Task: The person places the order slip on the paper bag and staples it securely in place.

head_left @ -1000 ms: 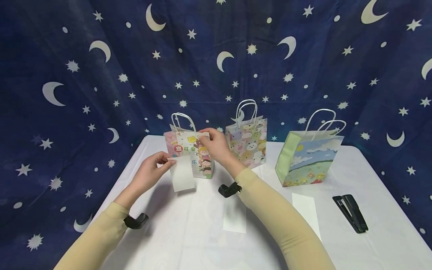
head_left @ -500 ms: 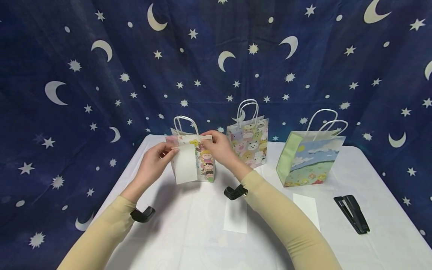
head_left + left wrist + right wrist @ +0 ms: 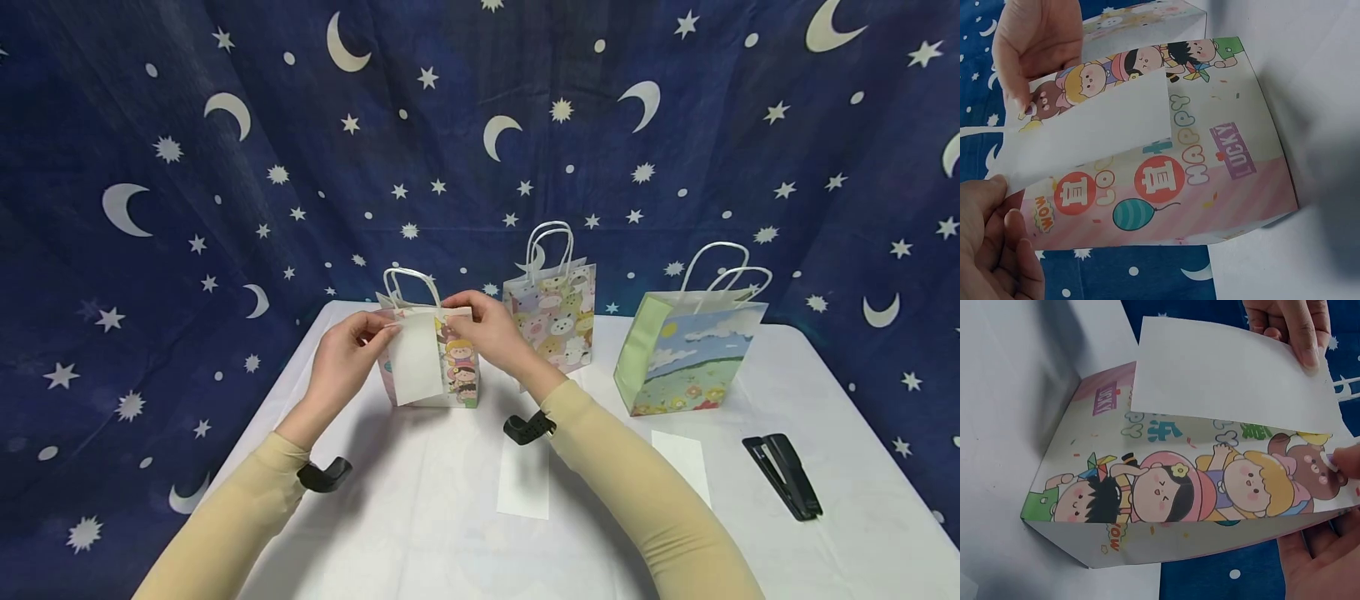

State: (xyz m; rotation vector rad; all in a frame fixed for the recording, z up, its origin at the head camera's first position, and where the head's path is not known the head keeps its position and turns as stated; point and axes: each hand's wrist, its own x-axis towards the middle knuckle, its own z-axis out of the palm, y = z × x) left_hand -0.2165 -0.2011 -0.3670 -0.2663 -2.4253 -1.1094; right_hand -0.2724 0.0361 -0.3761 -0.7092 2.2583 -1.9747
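A pink and white paper gift bag with cartoon children stands at the back left of the table, its white handles up. My left hand pinches the top of a blank white paper slip between thumb and fingers. The slip hangs in front of the bag's printed face and covers part of it; in the right wrist view the slip's lower end stands a little off the bag. With thumb in front and fingers behind, my right hand grips the bag's top right edge.
An animal-print paper bag stands behind my right hand. A green landscape-print bag is further right. Two white paper slips lie in front, partly under my right arm. A black stapler lies at the right.
My left hand has raised the paper slip and brought it right, in front of the bag's face up to its top edge. My right hand keeps its grip on the bag, which has shifted slightly.
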